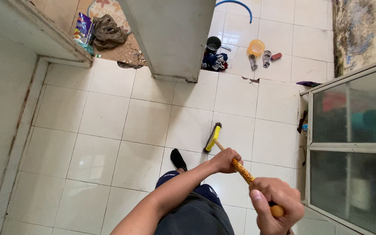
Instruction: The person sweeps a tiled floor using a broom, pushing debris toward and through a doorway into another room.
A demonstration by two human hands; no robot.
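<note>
We hold a long-handled scrub brush with both hands, and its yellow head with dark bristles rests on the white tiled floor, just in front of our foot in a black sock. Our left hand is closed around the orange patterned handle lower down, nearer to the head, and our right hand is closed around the top end, with the round tip of the handle showing under the fingers. The handle runs tilted from the right hand down through the left hand to the floor. We judge this tool to be light and stiff, and the hard handle may be a little slippery if wet, so a grip with two hands set apart, as here, seems good for control. Farther away, near the grey pillar, lie a dark bucket, an orange bowl and some cloth.
</note>
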